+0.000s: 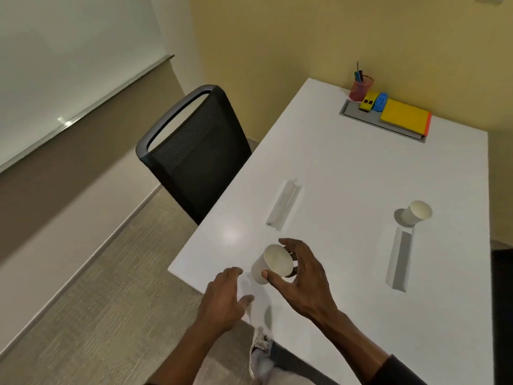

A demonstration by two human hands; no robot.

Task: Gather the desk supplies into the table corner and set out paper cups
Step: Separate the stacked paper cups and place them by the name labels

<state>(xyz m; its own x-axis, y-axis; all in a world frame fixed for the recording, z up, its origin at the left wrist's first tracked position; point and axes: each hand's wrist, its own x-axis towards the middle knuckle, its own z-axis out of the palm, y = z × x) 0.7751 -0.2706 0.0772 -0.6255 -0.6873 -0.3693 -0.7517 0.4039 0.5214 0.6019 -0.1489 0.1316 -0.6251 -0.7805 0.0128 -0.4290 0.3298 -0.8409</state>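
A white paper cup (pixel 273 263) stands near the front left corner of the white table (pixel 347 173), with my right hand (pixel 301 282) curled around its rim, thumb and fingers touching it. My left hand (pixel 224 298) hovers beside it over the table edge, fingers apart and holding nothing. A second paper cup (pixel 416 213) stands at the right side. In the far corner sit a red mesh pen holder (pixel 360 88), a yellow stapler (pixel 367 101), a blue tape dispenser (pixel 380 102) and a yellow notebook (pixel 405 116).
A black mesh office chair (pixel 194 145) is pushed against the table's left edge. Two slots in the tabletop, one (pixel 283 202) at the middle and one (pixel 399 259) at the right. A grey cable hatch (pixel 358 112) lies under the supplies. A yellow wall lies behind.
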